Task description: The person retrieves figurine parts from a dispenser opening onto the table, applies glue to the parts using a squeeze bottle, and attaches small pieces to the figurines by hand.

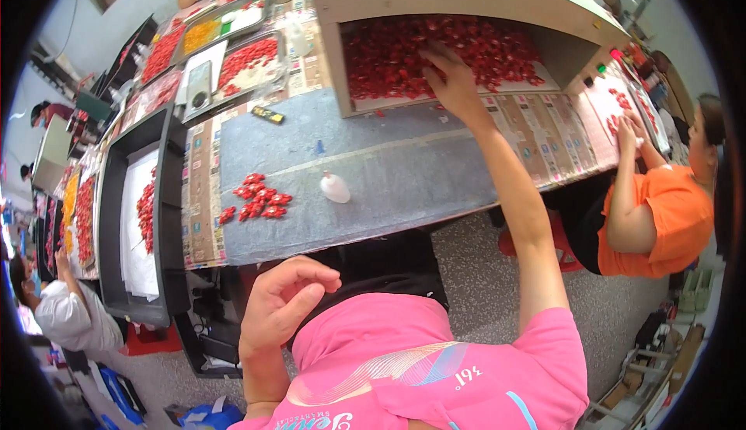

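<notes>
My right hand [451,80] reaches into a wide, open-fronted box [332,64] at the back of the table. Its fingers are stretched out over a heap of small shiny red pieces [388,49], and the thumb stands apart; the fingertips touch or hover just above the heap. My left hand [287,294] is held up near my waist, off the table's front edge. Its fingers are loosely bent with a gap to the thumb, and nothing shows in it. Between the hands, a small white squeeze bottle [335,188] stands on the blue-grey mat [404,173], right of a small pile of red pieces [260,197].
A black tray [162,220] with white paper and red pieces borders the mat on the left. Farther back lie a phone [200,84], a small yellow-black item [267,114] and trays of red and yellow pieces. A person in orange [657,220] sits at right; others work around.
</notes>
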Tool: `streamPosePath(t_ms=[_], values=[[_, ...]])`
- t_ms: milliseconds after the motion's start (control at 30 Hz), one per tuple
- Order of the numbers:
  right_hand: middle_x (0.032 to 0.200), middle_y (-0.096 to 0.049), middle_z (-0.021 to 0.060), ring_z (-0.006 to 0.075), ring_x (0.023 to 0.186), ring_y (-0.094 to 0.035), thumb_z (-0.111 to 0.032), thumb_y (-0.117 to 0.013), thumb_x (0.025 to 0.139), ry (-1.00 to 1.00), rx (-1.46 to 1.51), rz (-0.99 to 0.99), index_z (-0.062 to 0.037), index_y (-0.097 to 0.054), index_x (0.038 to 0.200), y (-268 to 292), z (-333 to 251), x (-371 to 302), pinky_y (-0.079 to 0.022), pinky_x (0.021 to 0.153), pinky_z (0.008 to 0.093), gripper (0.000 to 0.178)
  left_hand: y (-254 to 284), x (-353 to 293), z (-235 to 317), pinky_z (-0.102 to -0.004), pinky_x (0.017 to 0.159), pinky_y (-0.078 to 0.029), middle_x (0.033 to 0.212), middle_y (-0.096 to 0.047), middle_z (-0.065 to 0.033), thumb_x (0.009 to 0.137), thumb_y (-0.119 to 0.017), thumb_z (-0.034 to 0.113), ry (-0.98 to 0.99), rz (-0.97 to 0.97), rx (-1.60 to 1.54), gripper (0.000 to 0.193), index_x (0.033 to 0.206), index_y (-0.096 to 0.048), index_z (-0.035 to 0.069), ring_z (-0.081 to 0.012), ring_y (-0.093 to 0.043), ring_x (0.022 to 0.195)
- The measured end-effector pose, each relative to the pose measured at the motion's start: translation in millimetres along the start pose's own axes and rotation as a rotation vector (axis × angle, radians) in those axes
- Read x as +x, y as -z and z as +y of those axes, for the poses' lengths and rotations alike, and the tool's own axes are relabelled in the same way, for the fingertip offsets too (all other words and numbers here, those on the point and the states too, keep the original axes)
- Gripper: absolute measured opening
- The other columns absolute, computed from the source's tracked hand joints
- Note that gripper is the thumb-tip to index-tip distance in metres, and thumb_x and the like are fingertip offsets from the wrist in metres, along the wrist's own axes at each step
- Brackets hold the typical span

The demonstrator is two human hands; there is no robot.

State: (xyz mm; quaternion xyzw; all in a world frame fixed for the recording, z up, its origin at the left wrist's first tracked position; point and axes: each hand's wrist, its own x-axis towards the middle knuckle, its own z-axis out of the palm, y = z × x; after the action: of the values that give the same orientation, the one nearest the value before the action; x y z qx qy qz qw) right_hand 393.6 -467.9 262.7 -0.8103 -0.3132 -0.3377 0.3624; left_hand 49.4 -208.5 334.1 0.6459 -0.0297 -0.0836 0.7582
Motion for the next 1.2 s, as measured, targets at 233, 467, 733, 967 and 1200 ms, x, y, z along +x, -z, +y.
streamPosePath(t_ms=[233, 467, 733, 967, 1200], values=[[0.115, -0.061, 0.0170, 0.0311, 0.109, -0.057, -0.014, -0.065, 0.082, -0.224, 0.366, -0.622, -0.0039, -0.064, 0.109, 14.1, -112.6, -54.3, -0.045, 0.094, 0.0375, 0.029, 41.1, 7.6, -24.0, -0.0252, 0.082, -0.048, 0.093, -0.065, -0.0060, 0.092, -0.055, 0.004, 0.024, 0.461, 0.026, 0.014, 0.102, -0.062, -0.002, -0.0125, -0.062, 0.085], [0.123, -0.057, 0.0149, 0.0276, 0.114, -0.053, -0.010, -0.074, 0.075, -0.263, 0.460, -0.577, -0.0068, -0.055, 0.125, -11.8, -189.0, -77.9, -0.041, 0.098, 0.0355, 0.053, 68.4, 25.9, -42.4, -0.0294, 0.081, -0.046, 0.101, -0.062, -0.0072, 0.080, -0.066, 0.003, -0.223, 0.753, 0.798, 0.026, 0.105, -0.063, 0.003, -0.0184, -0.058, 0.095], [0.100, -0.064, 0.0105, 0.0211, 0.093, -0.061, -0.011, -0.070, 0.082, -0.372, 0.532, -0.509, -0.0023, -0.058, 0.112, -33.0, -187.2, -99.8, -0.047, 0.083, 0.0312, 0.034, 66.9, 57.8, -49.8, -0.0425, 0.097, -0.037, 0.120, -0.053, -0.0125, 0.067, -0.072, 0.004, -0.345, 0.614, 1.171, 0.039, 0.105, -0.064, 0.008, -0.0322, -0.048, 0.112], [0.100, -0.063, 0.0153, 0.0289, 0.088, -0.063, -0.014, -0.069, 0.083, -0.558, 0.570, -0.379, -0.0004, -0.056, 0.113, 3.5, -164.0, -97.2, -0.048, 0.079, 0.0343, 0.036, 94.4, 86.8, -60.2, -0.0431, 0.097, -0.037, 0.117, -0.056, -0.0129, 0.069, -0.070, 0.002, -0.456, 0.500, 1.326, 0.026, 0.095, -0.066, 0.005, -0.0342, -0.048, 0.116], [0.101, -0.061, 0.0161, 0.0295, 0.089, -0.062, -0.014, -0.069, 0.083, -0.458, 0.306, -0.158, 0.0001, -0.056, 0.114, 38.9, -116.4, -113.7, -0.048, 0.079, 0.0353, 0.037, 53.1, 121.4, -45.0, -0.0419, 0.099, -0.038, 0.119, -0.054, -0.0159, 0.071, -0.069, 0.002, -0.439, 0.468, 1.288, 0.028, 0.099, -0.066, 0.004, -0.0332, -0.047, 0.118]])
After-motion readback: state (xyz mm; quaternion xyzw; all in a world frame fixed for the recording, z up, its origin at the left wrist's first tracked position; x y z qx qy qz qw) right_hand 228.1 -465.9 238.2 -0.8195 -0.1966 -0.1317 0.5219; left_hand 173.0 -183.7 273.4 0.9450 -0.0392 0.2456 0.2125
